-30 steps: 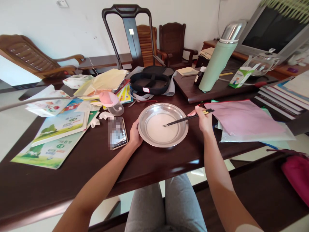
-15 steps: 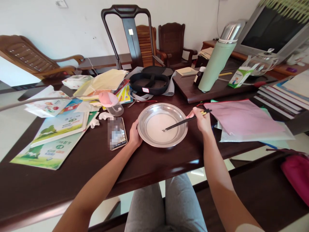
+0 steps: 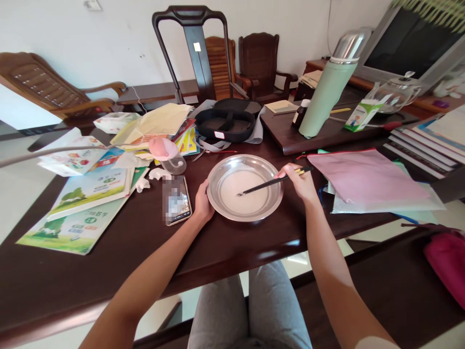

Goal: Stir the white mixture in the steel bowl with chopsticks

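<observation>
Left hand (image 3: 204, 201) curled, holding side of metal bowl (image 3: 243, 162). Right hand (image 3: 300, 182) pinching black chopsticks (image 3: 263, 185). White stuff (image 3: 241, 182) in bowl.

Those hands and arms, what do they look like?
The left hand and right hand are bare: no gloves, rings or watch show. The left arm looks bare too, without markings. The right arm has what looks like a pale sleeve edge at the picture's bottom.

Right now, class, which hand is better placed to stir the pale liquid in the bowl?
Probably the right hand: it holds the chopsticks, their tips at the pale liquid. The left hand holds the bowl's left side.
</observation>
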The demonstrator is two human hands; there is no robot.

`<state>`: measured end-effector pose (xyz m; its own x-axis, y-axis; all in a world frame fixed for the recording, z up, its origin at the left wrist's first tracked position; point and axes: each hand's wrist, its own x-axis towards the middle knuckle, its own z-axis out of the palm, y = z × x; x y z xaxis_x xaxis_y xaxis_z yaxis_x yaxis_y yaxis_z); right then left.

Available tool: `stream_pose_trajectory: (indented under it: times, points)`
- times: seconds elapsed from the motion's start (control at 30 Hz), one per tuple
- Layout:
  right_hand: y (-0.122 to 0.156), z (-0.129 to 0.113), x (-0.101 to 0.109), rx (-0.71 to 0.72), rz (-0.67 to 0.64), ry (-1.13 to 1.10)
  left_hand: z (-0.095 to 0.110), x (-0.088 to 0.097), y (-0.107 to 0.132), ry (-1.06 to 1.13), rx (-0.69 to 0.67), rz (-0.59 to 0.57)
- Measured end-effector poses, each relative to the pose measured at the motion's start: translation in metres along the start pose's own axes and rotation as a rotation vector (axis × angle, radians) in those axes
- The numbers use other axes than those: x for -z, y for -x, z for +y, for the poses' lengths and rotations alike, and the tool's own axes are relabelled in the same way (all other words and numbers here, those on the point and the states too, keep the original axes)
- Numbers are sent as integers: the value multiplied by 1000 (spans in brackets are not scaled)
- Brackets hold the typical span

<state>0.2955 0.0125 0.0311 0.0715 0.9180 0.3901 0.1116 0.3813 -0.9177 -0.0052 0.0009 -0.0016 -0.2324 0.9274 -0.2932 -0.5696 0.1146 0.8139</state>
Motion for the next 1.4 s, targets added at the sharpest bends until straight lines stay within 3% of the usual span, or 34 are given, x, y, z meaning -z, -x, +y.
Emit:
stream_pose_trajectory:
  times: [0.07, 0.23, 0.43, 0.67, 0.87, 1.1, 1.3, 1.4]
  points:
    - [0, 0, -1, 17, -14, 7, 0, 0, 0, 0, -2, -1]
    - [-2, 5, 5, 8, 148, -14, 1, -2, 1, 1, 23, -8]
    - [1, 4, 1, 7, -22, 10, 1, -2, 1, 10, 6, 10]
    - [-2, 5, 5, -6, 157, 0, 2, -3, 2, 15, 37, -3]
    - [1, 4, 1, 18, -30, 17, 0, 1, -1, 11, 18, -6]
    - [-3, 5, 5, 12, 179, -17, 0, 0, 0, 9, 18, -9]
    - [1, 0, 0, 6, -17, 31, 0, 0, -1, 7, 11, -14]
    - [0, 1, 2, 0, 62, 34, 0, 1, -1, 0, 10, -21]
